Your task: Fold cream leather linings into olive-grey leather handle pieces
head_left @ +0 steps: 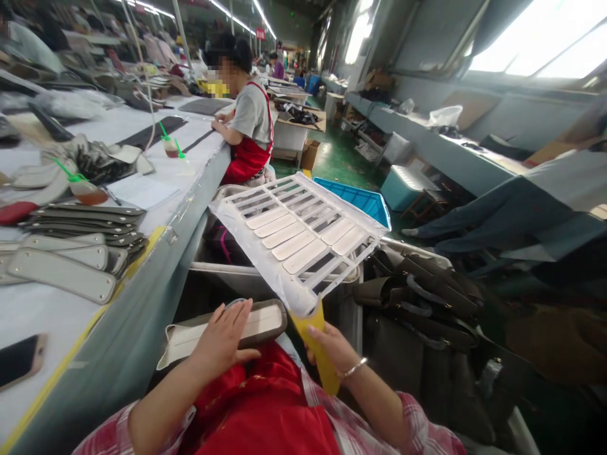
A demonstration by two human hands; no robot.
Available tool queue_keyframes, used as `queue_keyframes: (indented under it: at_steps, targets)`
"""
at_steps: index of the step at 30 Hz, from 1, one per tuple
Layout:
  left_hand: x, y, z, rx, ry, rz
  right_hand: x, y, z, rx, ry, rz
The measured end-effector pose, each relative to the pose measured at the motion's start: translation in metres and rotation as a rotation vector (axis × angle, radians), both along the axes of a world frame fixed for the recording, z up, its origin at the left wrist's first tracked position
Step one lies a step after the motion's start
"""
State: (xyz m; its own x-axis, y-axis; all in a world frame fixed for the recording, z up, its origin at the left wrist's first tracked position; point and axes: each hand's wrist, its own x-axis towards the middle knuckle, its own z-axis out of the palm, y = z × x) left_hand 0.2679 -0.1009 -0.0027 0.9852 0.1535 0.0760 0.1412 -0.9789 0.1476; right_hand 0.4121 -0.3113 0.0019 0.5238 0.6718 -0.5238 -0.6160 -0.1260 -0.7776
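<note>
My right hand is wrapped round a yellow handle at the near corner of a white slatted rack. Several pale oblong strips lie on the rack. My left hand rests with fingers spread on a dark-edged piece with a cream face, which lies across my lap beside the red apron.
At left, a long table bears stacked strips, glue bottles and a phone. A person in a red apron works further along it. Dark bags fill the right side, near a blue crate.
</note>
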Motion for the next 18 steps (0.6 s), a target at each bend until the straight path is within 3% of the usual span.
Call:
queue_keyframes:
  at_steps: [2, 4, 8, 11, 18]
  targets:
    - [0.002, -0.002, 0.002, -0.017, 0.048, 0.019, 0.009, 0.004, 0.006, 0.123, 0.047, -0.210]
    - [0.011, -0.008, 0.003, -0.031, 0.087, 0.020, 0.016, 0.022, 0.014, 0.226, 0.088, -0.336]
    - [0.025, -0.020, 0.001, -0.007, 0.059, 0.004, 0.028, 0.073, 0.023, 0.256, -0.050, -0.439]
    - [0.026, -0.022, -0.004, 0.020, -0.004, -0.013, 0.036, 0.106, 0.022, 0.307, -0.197, -0.379]
    - [0.024, -0.017, -0.004, 0.009, -0.038, -0.015, 0.048, 0.151, 0.013, 0.315, -0.197, -0.097]
